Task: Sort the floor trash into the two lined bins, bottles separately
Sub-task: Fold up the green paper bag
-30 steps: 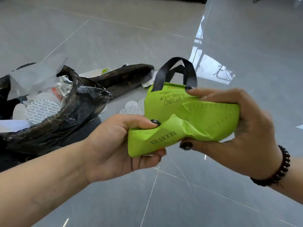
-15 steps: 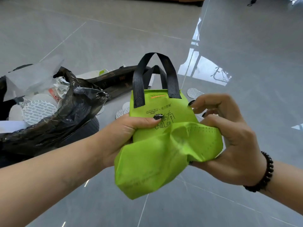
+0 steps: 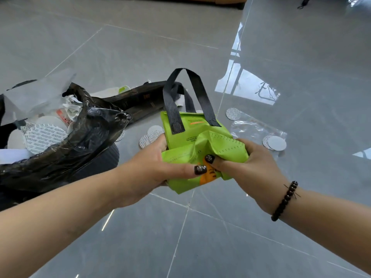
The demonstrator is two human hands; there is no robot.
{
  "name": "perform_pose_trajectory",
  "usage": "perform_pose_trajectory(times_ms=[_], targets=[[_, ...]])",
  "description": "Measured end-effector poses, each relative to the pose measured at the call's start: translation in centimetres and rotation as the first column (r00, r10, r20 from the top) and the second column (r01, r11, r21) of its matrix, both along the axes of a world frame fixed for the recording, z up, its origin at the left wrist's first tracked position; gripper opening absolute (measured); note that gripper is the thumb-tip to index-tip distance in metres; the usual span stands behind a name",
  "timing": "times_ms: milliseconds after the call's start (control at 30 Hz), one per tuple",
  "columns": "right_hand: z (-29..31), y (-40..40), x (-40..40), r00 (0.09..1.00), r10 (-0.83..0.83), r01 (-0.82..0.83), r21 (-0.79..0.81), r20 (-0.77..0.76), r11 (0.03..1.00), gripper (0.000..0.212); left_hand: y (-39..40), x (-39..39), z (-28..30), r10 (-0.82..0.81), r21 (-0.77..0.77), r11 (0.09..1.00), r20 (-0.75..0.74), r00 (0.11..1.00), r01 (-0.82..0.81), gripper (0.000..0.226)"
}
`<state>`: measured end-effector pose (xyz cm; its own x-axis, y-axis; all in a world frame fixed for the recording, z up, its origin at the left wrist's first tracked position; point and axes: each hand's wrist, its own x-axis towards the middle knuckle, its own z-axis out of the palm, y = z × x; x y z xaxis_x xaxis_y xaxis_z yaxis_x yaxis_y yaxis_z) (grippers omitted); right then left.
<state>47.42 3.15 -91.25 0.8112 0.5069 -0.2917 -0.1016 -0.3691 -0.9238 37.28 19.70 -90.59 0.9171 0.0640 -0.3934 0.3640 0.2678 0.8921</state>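
Bin [image 3: 60, 157] cut off, L edge

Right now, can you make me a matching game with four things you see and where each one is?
Things:
1. green bag
2. bin liner
3. bracelet
4. clear wrapper

Places:
A. on the right wrist
B. flat on the floor, right of the bag
C. crumpled between both hands
D. at the left, holding trash

Pairs: 1-C, 2-D, 3-A, 4-B
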Motion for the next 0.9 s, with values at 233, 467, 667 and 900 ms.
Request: perform_pose_trajectory(times_ms=[233,467,667,900], targets=[[0.4,-0.8,0.3,0.968,0.111,-0.084,0.126,-0.225,0.988,0.048,-0.1,-0.8,-1.5,0.111,0.071,0.991,0.081,0.991,-0.117,0.071],[-1.5,-2.5,0.9,0.859,0.219,-0.228,-0.036,0.464,0.973,0.053,-0.4,-1.1,-2.6,0.159,0.017,0.987,-0.006,0.987,-0.159,0.066],[-1.7,-3.0,1.6,-0.145,0.485,-0.357,-0.503,0.862,0.787,0.057,-0.3,-1.3,-2.4,0.105,-0.259,0.957,-0.099,0.99,-0.127,0.046],[0.0,-1.5,1.3,-0.108,0.297,-0.453,-0.313,0.949,0.835,0.018,-0.2,-1.3,-1.4,-0.023,-0.59,0.807,0.02,1.0,0.03,0.063]])
